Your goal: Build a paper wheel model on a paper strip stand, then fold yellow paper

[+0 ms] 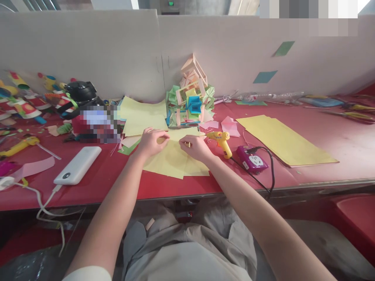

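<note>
Several overlapping yellow paper sheets (172, 164) lie on the red table in front of me. My left hand (152, 142) rests over their left part, its thumb and fingers curved towards each other; whether anything thin is between them is too small to tell. Over the sheets' right part is my right hand (195, 147), fingers curled round a small yellowish object, perhaps a pencil, mostly hidden in the fist. Just right of that hand stands a yellow glue gun (223, 144). Behind the hands is a pile of folded paper shapes (191, 95) in green, blue and peach.
A purple power socket (252, 159) with a black cable sits at the right, before more yellow sheets (287, 140). At the left are a white power bank (77, 166), another yellow glue gun (20, 147) and paper figures (26, 107). A grey partition (88, 50) rises behind.
</note>
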Demonstrator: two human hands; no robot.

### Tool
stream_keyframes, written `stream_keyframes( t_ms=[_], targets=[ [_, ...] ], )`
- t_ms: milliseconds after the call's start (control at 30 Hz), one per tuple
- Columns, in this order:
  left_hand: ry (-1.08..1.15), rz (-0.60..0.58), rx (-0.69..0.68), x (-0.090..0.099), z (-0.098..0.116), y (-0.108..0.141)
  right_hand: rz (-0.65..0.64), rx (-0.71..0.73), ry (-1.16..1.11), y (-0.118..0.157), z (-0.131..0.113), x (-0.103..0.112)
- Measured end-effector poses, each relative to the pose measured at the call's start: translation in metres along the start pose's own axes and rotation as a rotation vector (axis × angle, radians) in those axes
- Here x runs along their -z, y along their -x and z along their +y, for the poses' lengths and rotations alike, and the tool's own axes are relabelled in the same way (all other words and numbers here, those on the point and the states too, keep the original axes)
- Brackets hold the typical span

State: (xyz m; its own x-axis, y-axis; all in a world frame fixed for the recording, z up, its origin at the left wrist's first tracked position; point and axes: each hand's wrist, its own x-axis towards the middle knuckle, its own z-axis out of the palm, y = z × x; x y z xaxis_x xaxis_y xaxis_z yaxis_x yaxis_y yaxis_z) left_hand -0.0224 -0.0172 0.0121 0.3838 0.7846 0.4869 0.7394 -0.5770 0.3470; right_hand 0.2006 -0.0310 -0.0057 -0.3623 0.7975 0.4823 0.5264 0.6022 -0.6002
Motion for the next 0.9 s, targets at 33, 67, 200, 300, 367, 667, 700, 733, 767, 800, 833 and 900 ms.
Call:
stream_keyframes(
  t_ms=[33, 67, 200, 300, 367, 667, 700, 733, 767, 800, 833, 900],
  targets=[
    [0.022, 0.002, -0.021, -0.002, 0.003, -0.002, 0.01, 0.016, 0.009, 0.0, -0.001, 0.0],
    [0.048, -0.003, -0.039, -0.004, 0.006, -0.004, 0.021, 0.032, 0.019, 0.0, -0.002, -0.001],
    [0.144, -0.025, -0.05, -0.007, 0.009, -0.008, 0.052, 0.082, 0.073, 0.0, -0.004, -0.002],
    [0.168, -0.018, -0.012, -0.004, 0.002, -0.006, 0.05, 0.098, 0.107, 0.001, -0.004, -0.002],
    [0.163, -0.014, 0.014, -0.001, -0.006, -0.005, 0.057, 0.103, 0.11, 0.002, -0.003, 0.0],
    [-0.001, 0.01, 0.257, 0.024, -0.032, 0.01, 0.17, 0.089, 0.073, 0.009, 0.013, 0.015],
    [-0.007, 0.012, 0.306, 0.027, -0.034, 0.011, 0.172, 0.079, 0.066, 0.01, 0.014, 0.016],
    [-0.002, 0.015, 0.349, 0.028, -0.036, 0.013, 0.173, 0.068, 0.058, 0.01, 0.014, 0.018],
    [0.015, 0.02, 0.381, 0.029, -0.038, 0.014, 0.177, 0.059, 0.051, 0.011, 0.014, 0.019],
    [0.038, 0.026, 0.398, 0.03, -0.04, 0.014, 0.179, 0.054, 0.043, 0.011, 0.014, 0.02],
    [0.063, 0.033, 0.408, 0.029, -0.043, 0.015, 0.179, 0.049, 0.034, 0.012, 0.013, 0.021],
    [0.107, 0.059, 0.428, 0.027, -0.049, 0.015, 0.19, 0.04, 0.015, 0.012, 0.012, 0.022]
  ],
)
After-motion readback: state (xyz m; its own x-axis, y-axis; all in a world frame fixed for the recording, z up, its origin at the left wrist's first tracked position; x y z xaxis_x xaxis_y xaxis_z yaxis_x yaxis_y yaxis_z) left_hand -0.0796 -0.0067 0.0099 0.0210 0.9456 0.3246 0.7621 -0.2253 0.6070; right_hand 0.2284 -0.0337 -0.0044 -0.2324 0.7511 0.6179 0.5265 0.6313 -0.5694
